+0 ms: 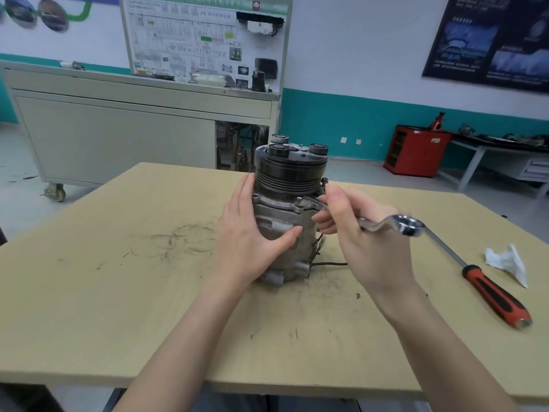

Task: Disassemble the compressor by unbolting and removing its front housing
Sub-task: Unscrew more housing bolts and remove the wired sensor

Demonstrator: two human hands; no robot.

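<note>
A grey cast-metal compressor (pixel 282 215) is stood upright near the middle of the pale wooden tabletop (pixel 118 292), with its black grooved pulley (pixel 291 171) uppermost. The body is steadied by the left hand (pixel 246 233), which is laid flat against its left side — fingers straight and together, thumb stretched across the front of the casing. A chrome offset ring spanner (pixel 395 223) is gripped by the right hand (pixel 356 239), the fingers curled round its shank. Its far end is held at the bolted flange (pixel 294 205) just beneath the pulley, and its near ring end juts out to the right of the hand. Whether the far end is seated on a bolt cannot be told, as it is hidden by the fingers. A thin black wire (pixel 329 264) is trailed from the foot of the compressor onto the tabletop. Well to the right a screwdriver with a red-and-black handle (pixel 496 295) is laid on the tabletop, and just beside it — further right — a crumpled white paper tissue (pixel 505 260) is seen.
</note>
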